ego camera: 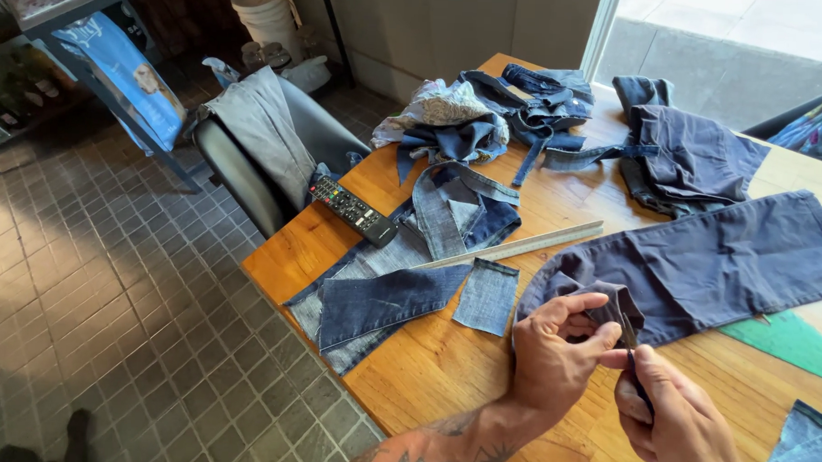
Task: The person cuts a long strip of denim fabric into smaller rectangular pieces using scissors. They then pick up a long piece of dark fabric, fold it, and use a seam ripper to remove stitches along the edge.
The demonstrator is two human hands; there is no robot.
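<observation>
Surface: a wooden table (443,369) with warm orange-brown boards, its near corner jutting over a grey tiled floor (107,321).
Left part: flat denim pieces (381,298) lie in overlapping layers, a small denim rectangle (487,297) just beside them.
On the denim: a black remote control (353,211) rests at an angle near the table's edge.
Middle: a long pale ruler (520,246) lies slantwise across the boards.
Far end: a heap of denim scraps (488,115).
Right part: a dark blue trouser leg (720,260) spread flat, dark folded trousers (687,159) behind it.
Right edge: a green cutting mat (790,340).
</observation>
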